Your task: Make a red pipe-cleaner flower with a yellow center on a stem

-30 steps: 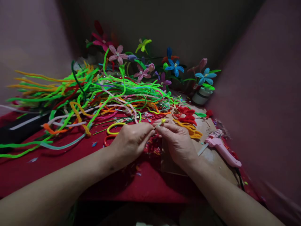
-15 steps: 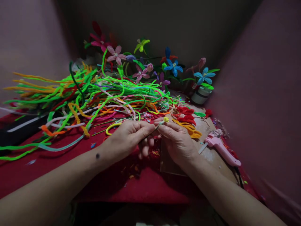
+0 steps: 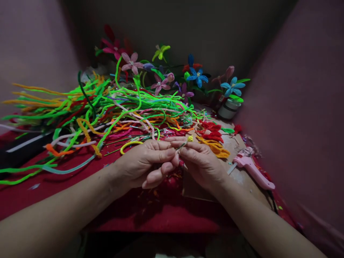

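Between my two hands is a thin green flower stem (image 3: pixel 182 146) with a small yellow tuft (image 3: pixel 190 138) at its upper end. My right hand (image 3: pixel 201 161) pinches it just below the tuft, thumb on top. My left hand (image 3: pixel 153 159) has its thumb and fingers closed at the stem's other end, and its lower fingers are curled beneath. Most of the stem is hidden by the fingers. Just beyond my right hand lie orange fuzzy loops (image 3: pixel 216 147) and red fuzzy petals (image 3: pixel 211 129).
A large heap of coloured pipe cleaners (image 3: pixel 120 104) spreads over the red cloth (image 3: pixel 161 218). Yellow-handled scissors (image 3: pixel 126 146) lie left of centre. A pink glue gun (image 3: pixel 254 170) rests on a cardboard sheet (image 3: pixel 199 186) at right. Pipe-cleaner flowers (image 3: pixel 198 76) and a jar (image 3: pixel 229 108) stand behind.
My left hand has turned and its fingers have shifted along the stem, with the lower fingers now showing more. The yellow tuft has dropped slightly. My right hand stays nearly in place.
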A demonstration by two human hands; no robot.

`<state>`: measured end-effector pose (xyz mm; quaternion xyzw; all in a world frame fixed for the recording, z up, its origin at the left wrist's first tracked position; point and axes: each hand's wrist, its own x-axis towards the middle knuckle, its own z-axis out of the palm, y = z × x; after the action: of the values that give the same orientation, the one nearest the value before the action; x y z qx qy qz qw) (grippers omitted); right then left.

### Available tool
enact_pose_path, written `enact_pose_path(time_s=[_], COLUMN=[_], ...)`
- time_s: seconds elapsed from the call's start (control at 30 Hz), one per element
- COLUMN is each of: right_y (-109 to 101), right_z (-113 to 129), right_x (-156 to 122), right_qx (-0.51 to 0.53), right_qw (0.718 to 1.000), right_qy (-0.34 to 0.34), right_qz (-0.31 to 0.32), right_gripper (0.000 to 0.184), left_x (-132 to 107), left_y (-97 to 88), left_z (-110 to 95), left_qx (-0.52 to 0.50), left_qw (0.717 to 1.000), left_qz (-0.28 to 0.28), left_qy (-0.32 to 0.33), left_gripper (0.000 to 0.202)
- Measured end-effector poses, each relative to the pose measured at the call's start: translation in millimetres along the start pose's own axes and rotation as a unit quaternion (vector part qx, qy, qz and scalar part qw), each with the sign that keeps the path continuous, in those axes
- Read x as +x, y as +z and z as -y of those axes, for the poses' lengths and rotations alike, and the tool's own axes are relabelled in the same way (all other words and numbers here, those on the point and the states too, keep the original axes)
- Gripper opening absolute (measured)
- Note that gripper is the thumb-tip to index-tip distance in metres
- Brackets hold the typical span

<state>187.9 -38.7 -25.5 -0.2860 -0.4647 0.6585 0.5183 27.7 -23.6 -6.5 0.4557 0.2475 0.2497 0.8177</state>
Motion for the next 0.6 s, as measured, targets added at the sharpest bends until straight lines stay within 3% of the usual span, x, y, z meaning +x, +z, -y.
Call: enact_pose_path(time_s=[0.07,0.13,0.17,0.23,0.3,0.33,0.37,0.4,0.5,0.53,0.6], right_y=[-0.4,-0.1,0.2,1.3,2.3,2.6,2.7,2.5,0.2,-0.9,-2.9], right_z=[-0.6,-2.4,-3.7,-6.6,-8.8,-9.4,-9.5,-9.3,-6.8,-5.8,-4.1], right_x=[0.8,1.3,1.3,0.5,-1.3,-2.3,-3.3,-4.0,-4.6,-4.3,-3.2], right_qx=[0.005,-0.001,-0.005,-0.019,-0.042,-0.056,-0.067,-0.077,-0.095,-0.096,-0.094], right_qw=[1.0,0.999,0.998,0.994,0.992,0.992,0.992,0.992,0.994,0.994,0.995], right_qy=[-0.002,-0.018,-0.025,-0.038,-0.045,-0.047,-0.047,-0.046,-0.038,-0.035,-0.037], right_qz=[-0.008,-0.043,-0.064,-0.097,-0.107,-0.105,-0.097,-0.085,-0.039,-0.026,-0.014], right_gripper=[0.005,0.003,0.003,0.003,0.003,0.004,0.004,0.006,0.012,0.014,0.014], left_x=[0.3,0.0,-0.3,-0.6,-0.8,-1.0,-1.3,-1.6,-2.4,-2.4,-1.9], left_y=[0.6,2.3,2.9,3.1,2.3,2.1,2.3,2.8,4.5,4.3,2.3], left_z=[1.0,2.9,4.5,8.5,11.5,11.8,11.1,9.5,2.3,0.5,-1.1], left_qx=[0.028,0.157,0.249,0.426,0.527,0.543,0.539,0.514,0.342,0.271,0.145], left_qw=[1.0,0.985,0.959,0.859,0.764,0.748,0.757,0.786,0.917,0.949,0.985], left_qz=[0.007,-0.057,-0.108,-0.197,-0.228,-0.229,-0.226,-0.221,-0.175,-0.147,-0.091], left_qy=[-0.009,0.034,0.082,0.205,0.293,0.306,0.294,0.262,0.104,0.062,0.013], left_gripper=[0.023,0.026,0.025,0.018,0.012,0.013,0.018,0.023,0.03,0.029,0.025])
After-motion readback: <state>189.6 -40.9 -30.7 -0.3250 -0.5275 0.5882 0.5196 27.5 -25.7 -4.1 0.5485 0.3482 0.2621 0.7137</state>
